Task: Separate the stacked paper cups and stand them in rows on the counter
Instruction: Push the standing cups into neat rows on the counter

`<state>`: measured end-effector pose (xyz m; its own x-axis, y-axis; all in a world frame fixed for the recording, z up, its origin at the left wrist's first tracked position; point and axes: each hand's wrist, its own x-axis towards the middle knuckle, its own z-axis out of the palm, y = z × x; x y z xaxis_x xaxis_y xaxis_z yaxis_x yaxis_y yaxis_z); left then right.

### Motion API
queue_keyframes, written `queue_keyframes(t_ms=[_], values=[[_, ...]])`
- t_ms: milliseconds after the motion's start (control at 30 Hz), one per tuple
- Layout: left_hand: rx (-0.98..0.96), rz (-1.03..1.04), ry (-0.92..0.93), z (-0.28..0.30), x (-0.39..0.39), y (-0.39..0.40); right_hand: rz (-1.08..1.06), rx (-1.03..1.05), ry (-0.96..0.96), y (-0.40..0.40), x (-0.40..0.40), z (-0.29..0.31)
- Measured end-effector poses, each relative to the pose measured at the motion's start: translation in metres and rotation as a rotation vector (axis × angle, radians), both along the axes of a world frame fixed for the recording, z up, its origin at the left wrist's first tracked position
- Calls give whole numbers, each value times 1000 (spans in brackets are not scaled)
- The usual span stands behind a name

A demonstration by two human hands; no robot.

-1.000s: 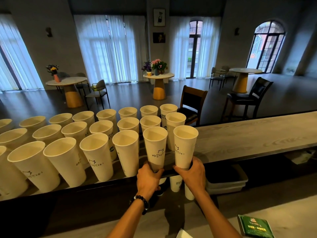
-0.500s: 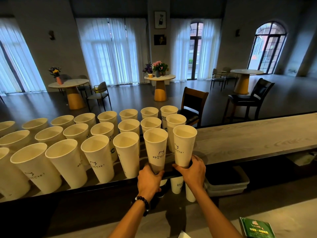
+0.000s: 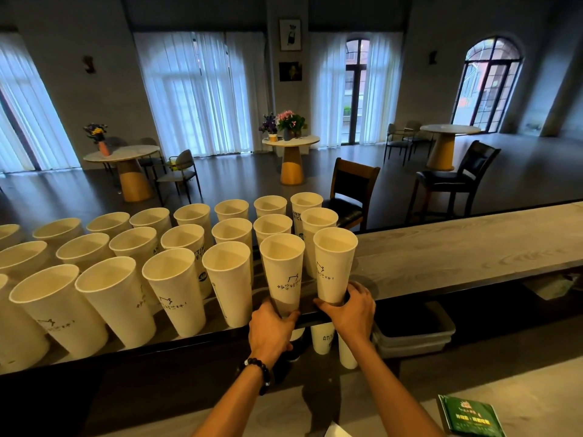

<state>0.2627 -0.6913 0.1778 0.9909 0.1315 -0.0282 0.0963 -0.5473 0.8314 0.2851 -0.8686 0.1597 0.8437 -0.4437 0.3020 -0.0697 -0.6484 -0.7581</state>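
In the head view, both forearms are stretched forward over the lower work surface, and each hand is closed around the base of one upright paper cup at the near edge of the counter [image 3: 457, 257]. The left hand [image 3: 272, 329], with a dark bead bracelet [image 3: 257, 373] on its wrist, is curled around the bottom of the left cup [image 3: 283, 269]; its fingers are mostly hidden behind the cup, so their spread cannot be told. The right hand [image 3: 351, 310] is wrapped around the bottom of the right cup [image 3: 334, 263], with the fingers [image 3: 358, 287] bent around the far side and the thumb on the near side. The two cups are held just beside each other, not touching at the rims. To the left of the fingers, rows of cups [image 3: 126, 263] are standing close together up to the near edge. To the right of the fingers, a long bare part of the wooden counter is seen. Both held cups are standing with the mouth up and the long axis nearly vertical, the printed side turned to the person. Below the fingers, under the counter edge, more cups [image 3: 322, 337] and a grey tray [image 3: 416, 339] are seen.
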Motion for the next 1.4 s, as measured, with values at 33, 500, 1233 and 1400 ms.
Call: queue_keyframes(t_ms=[33, 500, 1233, 1400], values=[[4, 1, -1, 0, 0, 0, 3, 2, 5, 0, -1, 1], [25, 43, 19, 11, -16, -1, 121, -69, 118, -9, -14, 10], [555, -397, -505, 213, 40, 80, 211, 254, -72, -52, 54, 188], [595, -408, -437, 204, 65, 78, 271, 83, -7, -41, 77, 181]])
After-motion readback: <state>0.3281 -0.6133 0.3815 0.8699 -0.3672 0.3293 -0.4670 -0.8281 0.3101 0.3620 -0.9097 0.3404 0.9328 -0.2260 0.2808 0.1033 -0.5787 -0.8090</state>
